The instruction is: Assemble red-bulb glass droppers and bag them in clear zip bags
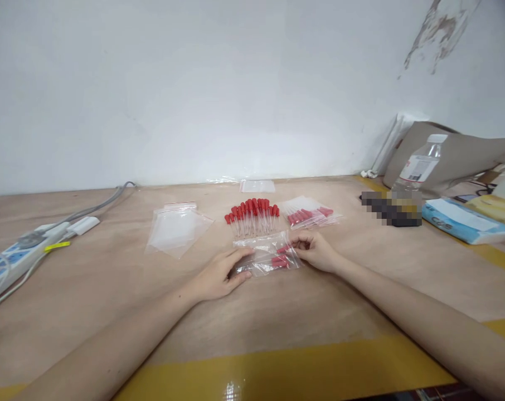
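A small clear plastic bag holding a few red-capped droppers lies on the wooden table between my hands. My left hand rests on the bag's left end, fingers curled over its edge. My right hand pinches the bag's right end, fingers closed on it. Just behind the bag lies a row of loose red-capped droppers. To their right sits a pile of filled bags.
A stack of empty clear bags lies to the left, another by the wall. A white power strip with cables is at far left. A water bottle, tissue pack and brown bag stand right.
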The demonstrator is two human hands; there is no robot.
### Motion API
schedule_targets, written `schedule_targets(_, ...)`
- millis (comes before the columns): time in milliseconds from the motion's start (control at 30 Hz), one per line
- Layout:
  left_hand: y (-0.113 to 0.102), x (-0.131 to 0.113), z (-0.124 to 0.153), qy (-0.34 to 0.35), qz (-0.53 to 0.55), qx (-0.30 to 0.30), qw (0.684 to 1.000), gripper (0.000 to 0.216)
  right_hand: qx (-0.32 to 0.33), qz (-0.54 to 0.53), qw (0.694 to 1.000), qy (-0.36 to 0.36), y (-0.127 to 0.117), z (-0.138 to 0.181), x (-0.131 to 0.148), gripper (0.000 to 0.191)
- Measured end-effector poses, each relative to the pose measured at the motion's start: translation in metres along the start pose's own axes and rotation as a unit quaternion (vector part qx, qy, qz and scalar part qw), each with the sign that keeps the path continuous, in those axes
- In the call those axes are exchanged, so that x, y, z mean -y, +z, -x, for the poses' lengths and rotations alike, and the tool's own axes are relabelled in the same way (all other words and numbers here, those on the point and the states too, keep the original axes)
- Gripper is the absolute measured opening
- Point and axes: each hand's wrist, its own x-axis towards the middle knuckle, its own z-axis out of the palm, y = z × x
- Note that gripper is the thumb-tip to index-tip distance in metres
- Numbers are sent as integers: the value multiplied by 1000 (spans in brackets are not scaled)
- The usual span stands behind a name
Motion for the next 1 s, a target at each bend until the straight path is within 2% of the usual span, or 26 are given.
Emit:
schedule_targets(100, 0, 0, 0, 4, 0, -3, 1000, 42, 48, -37, 998, 20, 1, 2, 4, 29)
schedule_targets(167, 0, 0, 0, 7, -2, -4, 1000, 41, 56, -43, 997, 42, -4, 1, 5, 31)
schedule_targets(233, 0, 0, 0, 9, -2, 0, 1000, 37, 28, -17, 999, 42, -11, -3, 4, 30)
schedule_targets(367, 0, 0, -1, 1, 6, 0, 1000, 29, -82, 107, 991, -5, -28, -29, 3, 17)
schedule_targets(500, -1, -1, -1, -8, 18, -2, 1000, 19, -117, 248, 961, 32, -30, -71, 5, 14)
schedule_targets(567, -1, -2, -1, -12, 20, -1, 1000, 15, -133, 282, 949, 54, -24, -92, 5, 15)
schedule_targets(767, -1, -2, 0, -6, 29, 1, 1000, 17, -116, 264, 952, 106, -3, -131, -1, 18)
schedule_targets(1000, 1, 2, 0, 5, 21, 0, 1000, 28, -157, 185, 965, 99, -5, -131, -1, 10)
